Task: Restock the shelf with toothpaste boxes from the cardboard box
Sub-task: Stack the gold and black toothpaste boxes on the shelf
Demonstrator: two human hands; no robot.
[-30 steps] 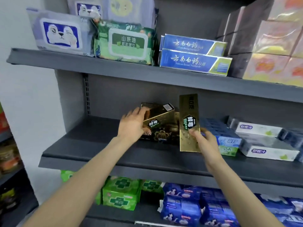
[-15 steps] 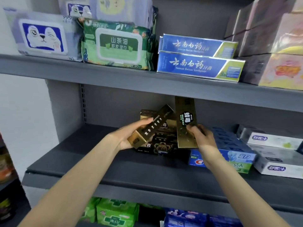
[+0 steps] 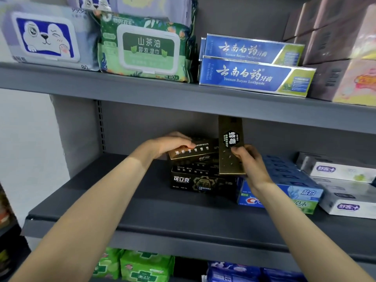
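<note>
On the middle grey shelf [image 3: 142, 208] stands a stack of black toothpaste boxes [image 3: 201, 181]. My left hand [image 3: 168, 144] grips a gold toothpaste box [image 3: 195, 150] lying flat on top of that stack. My right hand [image 3: 251, 162] pinches a second gold box [image 3: 230, 147], held upright just right of the stack, its top near the underside of the upper shelf. The cardboard box is out of view.
Blue toothpaste boxes [image 3: 293, 192] and white ones [image 3: 345, 190] fill the middle shelf to the right. The upper shelf [image 3: 142, 92] carries wet-wipe packs [image 3: 146, 49], blue toothpaste boxes [image 3: 254, 76] and pink boxes [image 3: 345, 58]. Green packs [image 3: 142, 267] sit on the shelf below.
My left hand has turned its gold box from tilted to flat and set it down on the black stack. The right hand's upright box has barely moved. The camera has come closer.
</note>
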